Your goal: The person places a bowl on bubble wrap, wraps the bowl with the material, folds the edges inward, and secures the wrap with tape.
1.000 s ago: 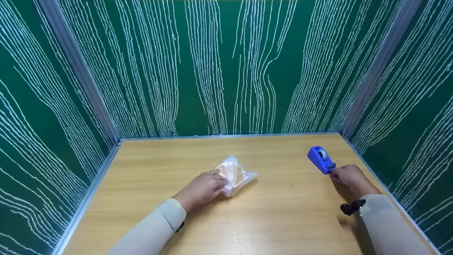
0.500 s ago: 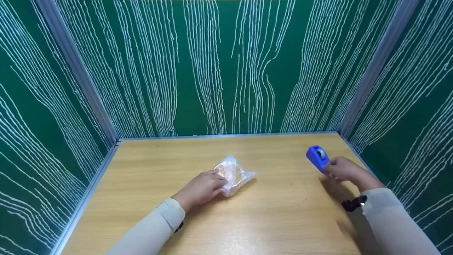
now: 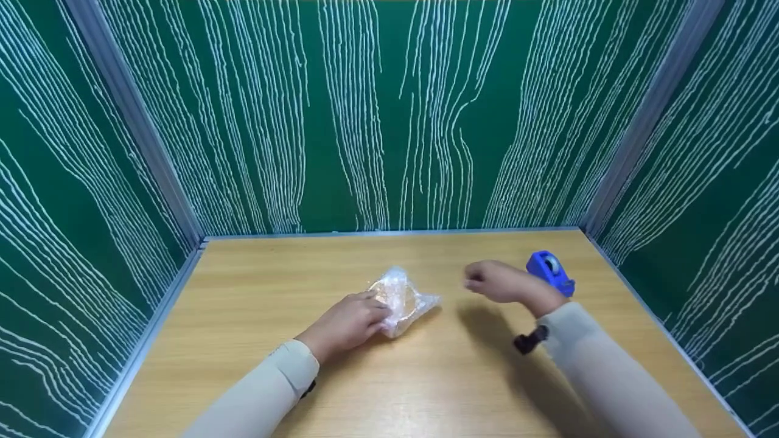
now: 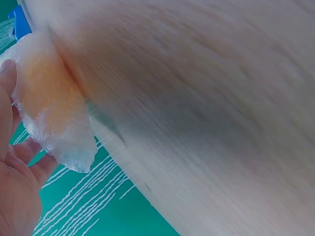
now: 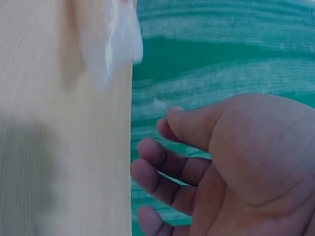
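A bundle in clear bubble wrap [image 3: 397, 304] lies mid-table, its twisted corner pointing right. In the left wrist view something orange shows through the bubble wrap [image 4: 47, 93]. My left hand [image 3: 348, 321] holds the bundle's left side, thumb on one side and fingers on the other. Raised over the table to the right of it is my right hand [image 3: 499, 283]. Its thumb and index fingertips meet, and a small pale piece of clear tape [image 5: 159, 103] shows at them in the right wrist view; the other fingers are loosely bent. A blue tape dispenser [image 3: 551, 271] stands behind the right wrist.
The wooden tabletop [image 3: 274, 274] is bounded by metal edging and green panels [image 3: 414, 121] with wavy white lines at the back and both sides. Grey posts [image 3: 140, 121] stand at the back corners.
My right hand has come away from the tape dispenser's front end and moved left toward the bundle, with a small piece of tape. The left hand and bundle have stayed put.
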A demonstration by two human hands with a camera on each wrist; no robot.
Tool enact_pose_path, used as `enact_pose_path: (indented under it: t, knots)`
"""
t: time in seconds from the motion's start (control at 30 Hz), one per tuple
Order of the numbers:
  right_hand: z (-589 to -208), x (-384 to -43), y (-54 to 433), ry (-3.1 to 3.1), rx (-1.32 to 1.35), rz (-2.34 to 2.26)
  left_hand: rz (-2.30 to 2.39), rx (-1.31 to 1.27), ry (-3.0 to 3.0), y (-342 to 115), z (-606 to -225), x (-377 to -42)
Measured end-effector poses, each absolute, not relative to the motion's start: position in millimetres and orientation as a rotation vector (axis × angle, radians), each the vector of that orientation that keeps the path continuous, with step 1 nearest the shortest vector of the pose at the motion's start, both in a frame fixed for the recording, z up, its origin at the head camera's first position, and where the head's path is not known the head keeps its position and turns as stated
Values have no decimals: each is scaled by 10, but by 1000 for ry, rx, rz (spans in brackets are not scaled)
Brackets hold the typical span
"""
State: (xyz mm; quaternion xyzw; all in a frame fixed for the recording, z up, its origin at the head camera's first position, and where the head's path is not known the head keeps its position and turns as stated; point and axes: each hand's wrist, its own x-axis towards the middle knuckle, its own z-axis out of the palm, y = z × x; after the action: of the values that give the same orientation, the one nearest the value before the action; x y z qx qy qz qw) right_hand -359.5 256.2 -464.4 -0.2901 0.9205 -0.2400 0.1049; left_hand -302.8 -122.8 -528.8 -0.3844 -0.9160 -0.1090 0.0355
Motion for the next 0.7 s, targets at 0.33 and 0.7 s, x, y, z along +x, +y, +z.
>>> enact_pose_path:
  t: [0.33, 0.7]
  knots:
    - [-4651, -3670, 1728, 2664, -886, -560, -338, -1171, -2836, -1239, -5299, -3038]
    - [-4695, -3699, 1205, 2611, -900, -480, -338, -1178, -2827, -1218, -5287, -3054]
